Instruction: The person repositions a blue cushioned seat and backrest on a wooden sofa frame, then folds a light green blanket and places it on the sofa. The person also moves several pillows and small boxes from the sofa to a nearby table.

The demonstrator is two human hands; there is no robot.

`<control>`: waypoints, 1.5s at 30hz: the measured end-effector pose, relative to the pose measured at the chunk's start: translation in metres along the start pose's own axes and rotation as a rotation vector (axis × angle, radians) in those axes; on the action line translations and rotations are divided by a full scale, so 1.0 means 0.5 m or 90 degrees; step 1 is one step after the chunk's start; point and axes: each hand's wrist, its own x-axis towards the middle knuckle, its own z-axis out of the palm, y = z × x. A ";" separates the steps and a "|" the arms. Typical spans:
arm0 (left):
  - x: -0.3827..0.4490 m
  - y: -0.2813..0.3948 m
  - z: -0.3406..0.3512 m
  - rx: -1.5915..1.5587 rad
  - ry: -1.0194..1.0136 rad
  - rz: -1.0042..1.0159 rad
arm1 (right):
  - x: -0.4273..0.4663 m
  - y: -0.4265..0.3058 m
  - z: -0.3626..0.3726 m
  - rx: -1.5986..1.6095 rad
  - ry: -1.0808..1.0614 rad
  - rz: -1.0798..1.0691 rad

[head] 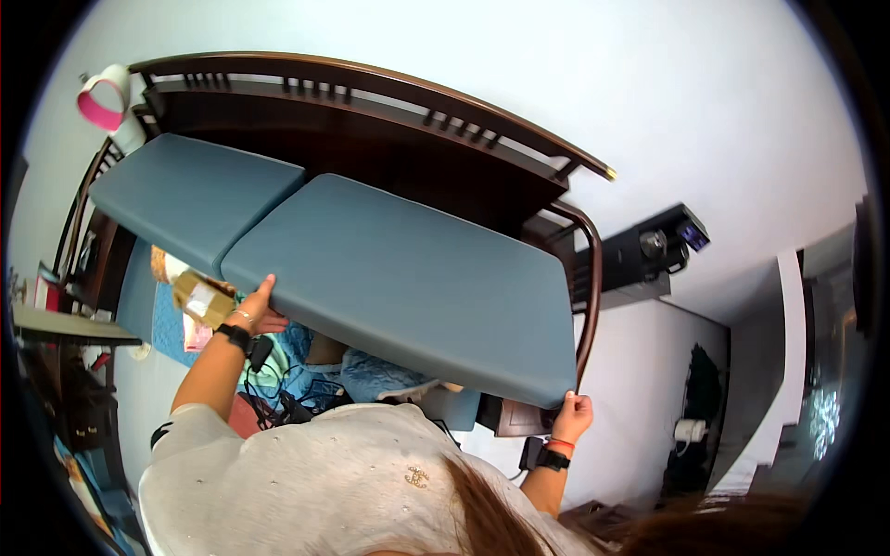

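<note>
A long blue-grey seat cushion (417, 278) extends in front of me along a dark wooden bench (334, 132). My left hand (261, 313) grips its front edge near the left corner, with the thumb on top and the fingers beneath. At the front right corner, my right hand (573, 417) pinches the cushion between thumb and fingers. A shorter matching cushion (198, 194) lies against its left end. Under the front edge, blue plush fabric (382, 375) is partly hidden by the cushion. Both wrists wear black straps with small black boxes attached.
A tan package (201, 299) with a white label is left of my left forearm. Black cables (268, 403) tangle below that hand. The bench's curved wooden armrest (592, 292) rises beside the cushion's right end. Farther right stands a black cabinet (605, 264) with a glass vessel on top.
</note>
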 end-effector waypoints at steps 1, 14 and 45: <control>0.004 -0.001 -0.009 0.018 0.006 -0.019 | -0.017 -0.038 -0.055 0.075 -0.010 0.002; 0.080 0.048 0.275 0.196 -0.211 0.043 | -0.342 -0.121 -0.173 -0.147 -0.122 0.003; 0.053 -0.135 0.510 1.010 0.201 1.196 | -0.348 0.110 -0.473 0.145 -0.405 0.183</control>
